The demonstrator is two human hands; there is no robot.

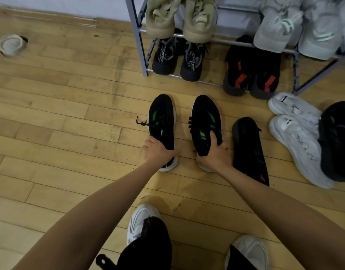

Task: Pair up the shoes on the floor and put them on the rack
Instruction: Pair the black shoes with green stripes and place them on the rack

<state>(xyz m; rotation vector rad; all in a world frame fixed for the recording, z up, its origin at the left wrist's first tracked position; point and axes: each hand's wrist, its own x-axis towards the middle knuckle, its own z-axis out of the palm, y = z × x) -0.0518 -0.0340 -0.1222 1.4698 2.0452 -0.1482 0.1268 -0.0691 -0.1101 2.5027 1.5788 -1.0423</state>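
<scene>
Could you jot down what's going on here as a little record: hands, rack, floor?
left hand: grips heel end of one black-and-green shoe
right hand: grips heel end of the matching shoe
rack upper shelf: beige pair, pale grey pair
rack lower shelf: black lettered pair, black-and-red pair
loose on floor: two white shoes, two black shoes

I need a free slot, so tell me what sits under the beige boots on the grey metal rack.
A pair of black sneakers with white lettering, side by side. The beige boots cover their rear parts; anything behind is hidden.
</scene>
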